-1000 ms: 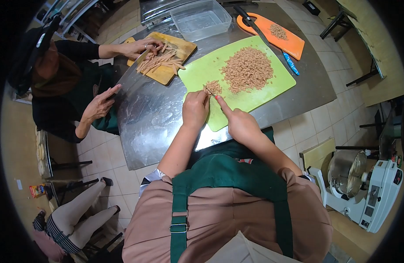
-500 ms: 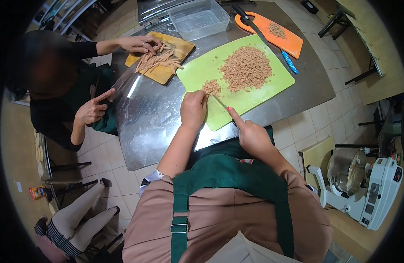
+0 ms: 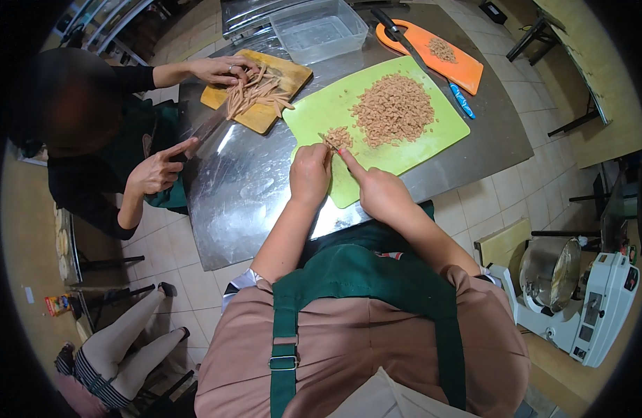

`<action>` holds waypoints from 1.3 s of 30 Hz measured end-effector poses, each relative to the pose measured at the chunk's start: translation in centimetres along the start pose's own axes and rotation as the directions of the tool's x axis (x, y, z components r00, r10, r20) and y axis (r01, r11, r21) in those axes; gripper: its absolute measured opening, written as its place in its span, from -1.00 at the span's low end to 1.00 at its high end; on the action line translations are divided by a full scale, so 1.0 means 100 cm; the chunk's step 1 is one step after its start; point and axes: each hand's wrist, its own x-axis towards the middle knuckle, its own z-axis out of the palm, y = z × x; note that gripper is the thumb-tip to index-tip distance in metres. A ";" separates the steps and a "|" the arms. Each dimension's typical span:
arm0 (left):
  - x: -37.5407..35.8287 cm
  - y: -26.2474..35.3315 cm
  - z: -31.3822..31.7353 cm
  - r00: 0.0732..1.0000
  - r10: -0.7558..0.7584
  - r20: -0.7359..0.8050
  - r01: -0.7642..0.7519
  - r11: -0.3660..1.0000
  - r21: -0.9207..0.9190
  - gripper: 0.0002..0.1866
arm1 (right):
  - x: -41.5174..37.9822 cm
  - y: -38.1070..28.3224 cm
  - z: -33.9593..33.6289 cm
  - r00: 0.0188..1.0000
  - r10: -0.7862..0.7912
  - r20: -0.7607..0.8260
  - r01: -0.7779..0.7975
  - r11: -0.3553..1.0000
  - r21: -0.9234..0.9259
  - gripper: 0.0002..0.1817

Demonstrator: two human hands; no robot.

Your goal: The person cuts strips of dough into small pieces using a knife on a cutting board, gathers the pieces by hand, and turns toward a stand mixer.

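Observation:
On a light green cutting board (image 3: 401, 157) lies a large heap of small pinkish-tan diced food pieces (image 3: 393, 110), possibly sausage. A smaller pile (image 3: 342, 136) is beside it, near my hands. My left hand (image 3: 310, 171) is closed at the board's near left edge, its fingertips bent down against the small pile; what they pinch is mostly hidden. My right hand (image 3: 382, 189) grips a knife (image 3: 331, 143), index finger stretched along the blade's top. The blade reaches into the small pile, right by my left fingertips. The knife's handle is hidden in my palm.
Across the metal table (image 3: 230, 202), a co-worker's hands (image 3: 227, 70) work at a wooden board (image 3: 293, 73) with food strips, one holding a large knife (image 3: 213, 132). An orange board (image 3: 467, 66), a long black-handled knife (image 3: 404, 42) and a clear plastic bin (image 3: 317, 31) stand behind.
My right hand and knife have moved left and farther up the board, bringing the blade into the small pile. My left hand stays nearly in place. The co-worker's knife hand has shifted right.

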 end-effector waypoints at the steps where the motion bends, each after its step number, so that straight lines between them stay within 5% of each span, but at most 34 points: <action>1: 0.001 0.000 0.000 1.000 -0.004 -0.002 0.004 1.000 0.014 -0.93 | 0.005 0.003 0.004 1.000 -0.017 -0.011 0.018 0.999 0.029 -0.13; 8: 0.001 -0.001 -0.002 1.000 0.012 0.009 -0.012 1.000 0.026 -0.94 | -0.030 0.001 -0.009 0.984 0.093 0.153 -0.092 0.996 -0.014 -0.16; 23: -0.008 -0.004 -0.002 0.999 0.041 -0.022 -0.040 0.998 0.039 -0.90 | -0.029 0.002 -0.008 1.000 -0.002 -0.009 0.003 1.000 0.027 -0.15; 39: -0.006 -0.001 -0.007 1.000 0.012 -0.023 -0.012 1.000 0.013 -0.93 | -0.048 -0.002 0.000 0.999 0.018 0.037 -0.016 0.999 -0.035 -0.20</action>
